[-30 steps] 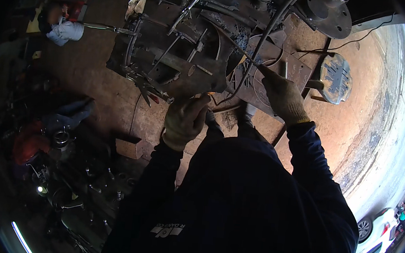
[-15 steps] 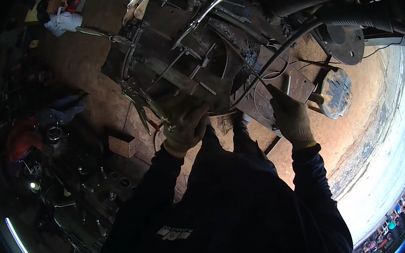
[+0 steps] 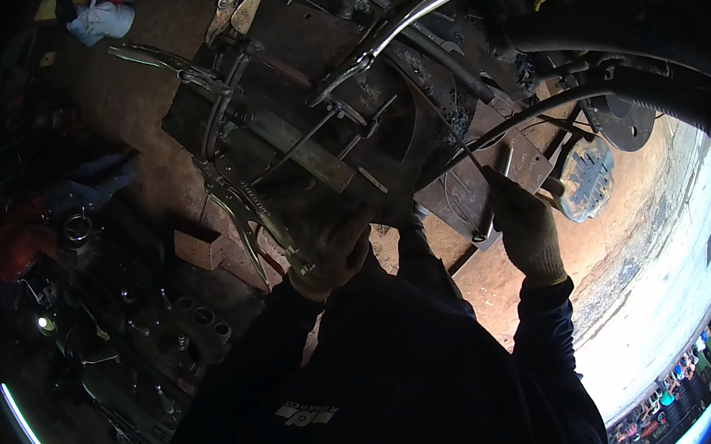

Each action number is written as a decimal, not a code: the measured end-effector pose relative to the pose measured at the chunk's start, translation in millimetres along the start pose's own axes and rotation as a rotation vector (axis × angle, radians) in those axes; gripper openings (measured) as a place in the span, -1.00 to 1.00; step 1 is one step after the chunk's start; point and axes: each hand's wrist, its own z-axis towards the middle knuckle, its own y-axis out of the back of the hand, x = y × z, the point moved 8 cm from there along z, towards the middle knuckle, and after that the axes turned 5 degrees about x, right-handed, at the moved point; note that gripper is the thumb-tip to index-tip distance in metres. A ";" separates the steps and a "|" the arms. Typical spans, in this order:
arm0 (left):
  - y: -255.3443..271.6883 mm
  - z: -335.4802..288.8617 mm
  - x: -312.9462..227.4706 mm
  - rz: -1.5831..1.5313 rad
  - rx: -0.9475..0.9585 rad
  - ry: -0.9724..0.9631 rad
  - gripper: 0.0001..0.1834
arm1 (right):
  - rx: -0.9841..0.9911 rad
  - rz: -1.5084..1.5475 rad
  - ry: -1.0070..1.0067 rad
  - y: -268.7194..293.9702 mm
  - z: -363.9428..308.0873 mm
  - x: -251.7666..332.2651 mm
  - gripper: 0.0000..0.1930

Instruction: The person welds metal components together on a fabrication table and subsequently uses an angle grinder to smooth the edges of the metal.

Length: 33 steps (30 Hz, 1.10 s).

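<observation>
My right hand (image 3: 527,230), in a pale knitted work glove, is closed around the near end of a thin dark rod (image 3: 440,111). The rod slants up and left across the dark steel worktable (image 3: 303,44). My left hand (image 3: 334,254), gloved and in deep shadow, is curled at the table's near edge. What it holds, if anything, is hidden. Close beside it lie the handles of locking pliers (image 3: 243,204). Farther in, a metal bar (image 3: 302,151) lies on the table beneath another long-jawed locking clamp (image 3: 370,50).
A thick black cable (image 3: 543,103) arches over the table's right side. Beyond a steel plate with chalk marks (image 3: 534,163) stands a worn round-topped stool (image 3: 586,181). More locking pliers (image 3: 162,63) jut off the left edge. Dark machine parts (image 3: 186,317) crowd the lower left.
The whole view has shifted slightly, and the table now sits a little lower and farther right. Both hands appear lower. The right hand still grips the rod.
</observation>
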 end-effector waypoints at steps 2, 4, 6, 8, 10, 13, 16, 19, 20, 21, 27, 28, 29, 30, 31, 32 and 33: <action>-0.3 -1.6 1.2 0.000 0.004 0.003 -0.66 | 0.012 -0.028 0.023 0.6 4.4 5.8 -0.63; -1.2 -2.9 3.1 -0.011 0.007 0.001 -0.64 | 0.025 -0.054 0.028 1.3 7.5 9.5 -0.63; -2.6 -3.0 4.3 -0.034 0.010 -0.005 -0.63 | 0.043 -0.078 0.012 3.8 7.5 7.7 -0.63; 1.9 2.6 1.5 -0.040 0.013 -0.027 -0.63 | 0.038 -0.058 0.043 3.0 7.8 3.6 -0.62; 1.1 3.6 1.4 -0.050 0.025 -0.034 -0.64 | 0.038 -0.045 0.039 1.8 6.9 1.7 -0.62; -1.4 1.9 2.9 -0.056 0.037 -0.031 -0.68 | 0.052 -0.035 -0.015 0.9 5.5 3.7 -0.62; -1.8 3.3 4.0 -0.072 0.030 -0.033 -0.72 | 0.063 -0.037 -0.035 0.6 4.1 4.6 -0.62; -4.2 0.9 5.5 -0.098 0.036 -0.013 -0.74 | 0.055 -0.020 -0.019 -0.1 2.0 3.2 -0.62; -2.3 2.9 3.8 -0.085 0.019 -0.015 -0.75 | 0.055 0.003 -0.033 -0.4 1.7 1.6 -0.62; -0.8 3.4 2.7 -0.069 0.000 -0.016 -0.75 | 0.057 0.027 -0.045 -0.9 1.3 -0.1 -0.62; -3.0 3.1 4.3 -0.093 0.051 -0.004 -0.74 | 0.052 0.081 -0.085 -2.3 2.4 -2.9 -0.62; -3.2 3.0 4.3 -0.093 0.058 -0.007 -0.74 | 0.055 0.078 -0.087 -2.6 2.9 -3.5 -0.62; -3.4 2.9 4.4 -0.094 0.066 -0.010 -0.73 | 0.057 0.075 -0.090 -2.8 3.8 -4.0 -0.62; -3.6 2.5 4.6 -0.092 0.072 -0.010 -0.73 | 0.062 0.071 -0.091 -3.3 4.6 -3.9 -0.62; -3.3 1.8 4.4 -0.090 0.063 -0.015 -0.73 | 0.061 0.059 -0.082 -3.3 5.0 -2.9 -0.62; -3.3 0.9 4.3 -0.088 0.053 -0.019 -0.73 | 0.060 0.048 -0.073 -3.1 5.3 -1.7 -0.62; -3.1 0.4 4.2 -0.086 0.044 -0.025 -0.73 | 0.058 0.037 -0.065 -3.0 5.3 -0.9 -0.62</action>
